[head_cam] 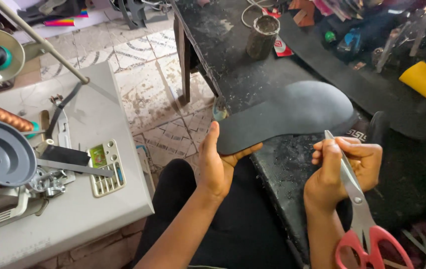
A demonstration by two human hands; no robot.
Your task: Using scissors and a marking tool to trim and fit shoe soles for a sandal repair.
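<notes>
The dark sole-shaped sheet (287,112) lies across the middle of the frame, wide rounded end toward the upper right, narrow end pinched in the left hand (216,162), thumb on top and fingers curled beneath. The sheet hangs over the edge of the black, scuffed counter (233,55) and seems to rest lightly on it.

The right hand (340,169), at lower right, is closed around the blades of a pair of scissors (360,209) rather than the red handles, which hang free toward the bottom edge. The steel tip pokes up just past the knuckles, close to the sheet's lower edge but apart from it. The blades look shut.

To my eye, any cutting would go better with the right hand shifted down into the red loops, so the blades can open fully. The left hand should keep the sheet flat and taut, turning it into the cut and not twisting the scissors.

A grimy tin (263,35) stands at upper centre; a sewing machine (28,164) on a pale table (98,209) fills the left.
</notes>
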